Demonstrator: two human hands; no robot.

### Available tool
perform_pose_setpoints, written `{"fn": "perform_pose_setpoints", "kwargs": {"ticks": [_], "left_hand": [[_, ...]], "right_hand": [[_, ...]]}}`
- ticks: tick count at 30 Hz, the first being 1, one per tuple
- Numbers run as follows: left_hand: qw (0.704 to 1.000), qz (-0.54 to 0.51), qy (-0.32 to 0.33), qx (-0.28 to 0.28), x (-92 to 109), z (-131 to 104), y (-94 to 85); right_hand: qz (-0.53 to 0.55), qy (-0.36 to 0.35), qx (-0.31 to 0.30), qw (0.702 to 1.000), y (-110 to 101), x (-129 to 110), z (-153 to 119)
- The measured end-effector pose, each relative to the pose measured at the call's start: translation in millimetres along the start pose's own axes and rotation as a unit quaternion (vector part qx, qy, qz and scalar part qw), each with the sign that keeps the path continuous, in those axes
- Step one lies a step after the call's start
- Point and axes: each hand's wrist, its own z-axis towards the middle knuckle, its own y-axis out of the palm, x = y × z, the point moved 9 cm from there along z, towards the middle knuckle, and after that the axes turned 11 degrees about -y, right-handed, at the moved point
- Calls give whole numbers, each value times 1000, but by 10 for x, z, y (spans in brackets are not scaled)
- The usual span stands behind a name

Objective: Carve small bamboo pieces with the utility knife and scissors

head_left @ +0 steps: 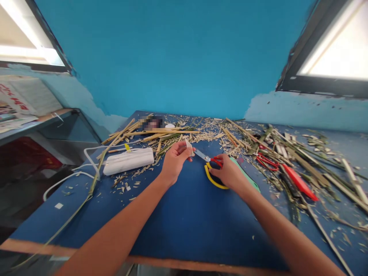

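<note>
My left hand (174, 159) pinches a small white piece (189, 147), which looks like paper, above the middle of the blue table (184, 222). In my right hand (225, 170) are scissors with red handles (216, 161). Their blades point left, with the tips beside the white piece; whether they touch it I cannot tell. Under my right hand lies a round object with a yellow rim (213, 182), partly hidden by the hand. A light green strip (245, 174) runs beside it, partly behind my right wrist.
A white bundle (128, 161) with white cords lies left of my hands. Thin sticks (166, 131) and shavings spread along the back. At the right are red-handled scissors (267, 161), a red tool (300, 182) and many strips. A shelf (54, 115) stands at the left.
</note>
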Motion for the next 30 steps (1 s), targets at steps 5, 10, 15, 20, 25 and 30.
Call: {"fn": "perform_pose_setpoints", "kwargs": {"ticks": [5,10,15,20,25,30], "left_hand": [[998,-4,-33,-59,-53,-44,120],[991,-37,-57,-120,-67,-101,240],[989,-43,-75,-119,-110,-101,247],[993,-31,-84,-81,-152,-54,178],[992,-46,-91,-72,-171,-58,165],[990,-41,-108,-82,-212,-64,170]], "right_hand": [[-74,-8,14,997,-107,232,181],[-104,4,23,994,-308,403,284],[-121,-20,15,992,-499,380,224],[-130,8,19,991,-805,754,49],[16,31,-34,999,-817,1188,-181],[-23,33,-27,999,-778,1240,-270]]}}
